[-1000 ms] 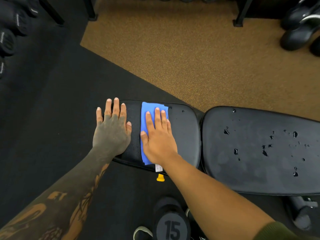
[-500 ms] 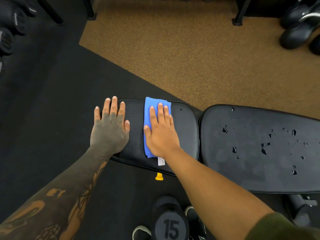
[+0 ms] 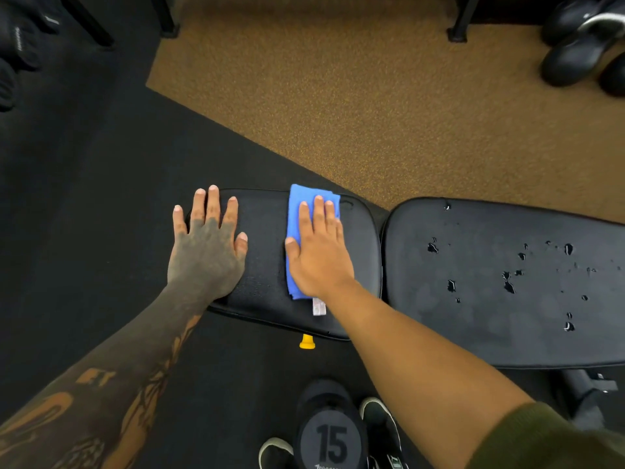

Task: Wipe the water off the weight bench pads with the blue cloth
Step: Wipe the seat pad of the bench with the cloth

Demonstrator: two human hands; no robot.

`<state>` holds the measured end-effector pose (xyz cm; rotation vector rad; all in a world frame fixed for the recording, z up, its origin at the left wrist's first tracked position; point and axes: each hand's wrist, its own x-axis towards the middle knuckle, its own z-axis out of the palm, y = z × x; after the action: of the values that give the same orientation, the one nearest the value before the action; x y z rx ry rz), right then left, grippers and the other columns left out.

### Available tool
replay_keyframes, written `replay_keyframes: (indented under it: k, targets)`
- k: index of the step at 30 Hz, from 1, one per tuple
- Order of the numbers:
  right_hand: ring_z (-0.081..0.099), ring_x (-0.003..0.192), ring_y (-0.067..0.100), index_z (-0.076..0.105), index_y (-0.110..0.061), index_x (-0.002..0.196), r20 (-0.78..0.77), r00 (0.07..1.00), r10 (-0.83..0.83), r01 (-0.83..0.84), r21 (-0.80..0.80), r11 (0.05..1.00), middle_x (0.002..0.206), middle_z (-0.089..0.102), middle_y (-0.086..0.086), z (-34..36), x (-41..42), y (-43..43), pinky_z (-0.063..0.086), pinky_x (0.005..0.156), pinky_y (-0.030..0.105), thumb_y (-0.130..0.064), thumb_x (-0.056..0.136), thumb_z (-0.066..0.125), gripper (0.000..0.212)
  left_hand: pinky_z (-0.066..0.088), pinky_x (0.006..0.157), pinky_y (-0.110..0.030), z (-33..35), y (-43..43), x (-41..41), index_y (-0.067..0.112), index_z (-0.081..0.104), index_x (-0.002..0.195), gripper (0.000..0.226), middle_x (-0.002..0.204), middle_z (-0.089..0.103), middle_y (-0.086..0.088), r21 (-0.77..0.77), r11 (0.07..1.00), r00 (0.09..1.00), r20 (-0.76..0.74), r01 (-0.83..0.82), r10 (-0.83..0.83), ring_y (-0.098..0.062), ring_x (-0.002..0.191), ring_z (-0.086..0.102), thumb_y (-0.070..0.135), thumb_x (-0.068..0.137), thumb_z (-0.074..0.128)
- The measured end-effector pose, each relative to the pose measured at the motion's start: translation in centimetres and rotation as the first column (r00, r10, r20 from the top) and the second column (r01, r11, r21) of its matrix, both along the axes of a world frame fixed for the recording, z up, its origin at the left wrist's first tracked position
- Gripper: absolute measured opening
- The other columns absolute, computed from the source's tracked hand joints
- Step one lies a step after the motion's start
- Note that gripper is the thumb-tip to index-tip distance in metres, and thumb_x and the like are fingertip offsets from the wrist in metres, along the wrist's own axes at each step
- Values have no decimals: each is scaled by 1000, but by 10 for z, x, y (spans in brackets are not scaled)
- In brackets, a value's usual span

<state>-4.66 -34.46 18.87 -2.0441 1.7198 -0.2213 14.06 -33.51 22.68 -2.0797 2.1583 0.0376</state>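
Floor: black rubber matting lies under and to the left of the left hand; a brown speckled surface begins beyond both hands' fingertips, meeting the matting on a diagonal line.

The bench carries two black, smooth, rounded-corner pads. The left hand lies flat, fingers straight and spread, on the left end of the small pad, holding nothing. The right hand lies flat with fingers straight and close together, pressing the blue cloth onto the same pad. The cloth is folded into a narrow strip under the palm, showing past the fingertips and along the thumb side. A white tag protrudes at the wrist; its print is unreadable.

To the right of the right hand, the long pad bears scattered water drops.

Below the right wrist, a yellow knob projects beneath the pad. Nearer the person, a dark dumbbell marked "15" stands between two shoes. Further dark dumbbells lie far beyond, to the right.
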Motion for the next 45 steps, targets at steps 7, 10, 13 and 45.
replay_keyframes:
  k: [7, 10, 13, 45]
  targets:
    - [-12, 150, 25, 8, -23, 156, 12, 999, 31, -31, -17, 999, 164, -8, 8, -13, -36, 22, -2, 120, 45, -52, 94, 23, 70, 8, 119, -59, 0, 0, 1, 14, 12, 154, 62, 162, 8, -17, 5, 1000, 1000, 18, 9, -9, -33, 150, 2, 41, 99, 26]
    - [-11, 149, 30, 9, -24, 155, -11, 996, -87, 87, 15, 996, 163, -9, 12, -15, -41, 5, 1, 120, 49, -50, 96, 28, 67, 7, 117, -61, 0, 0, 2, 20, 13, 154, 60, 163, 7, -16, 17, 1000, 1000, 17, 9, -10, -34, 150, 2, 42, 99, 27]
    - [-13, 149, 34, 7, -20, 155, -16, 990, -141, 142, 52, 989, 162, -11, 16, -14, -31, -12, 3, 120, 50, -44, 99, 32, 66, 6, 117, -62, 0, -1, 0, 24, 13, 154, 59, 163, 5, -16, 22, 1000, 1000, 14, 13, -13, -35, 150, 1, 41, 99, 27]
    - [-14, 149, 32, 3, -14, 155, -33, 996, -77, 78, 36, 996, 163, -10, 14, -17, -48, 8, 2, 121, 46, -39, 102, 27, 64, 5, 117, -61, -12, 13, -44, 21, 14, 154, 61, 163, 5, -15, 16, 998, 997, 26, 66, -67, -36, 150, 0, 43, 99, 25]
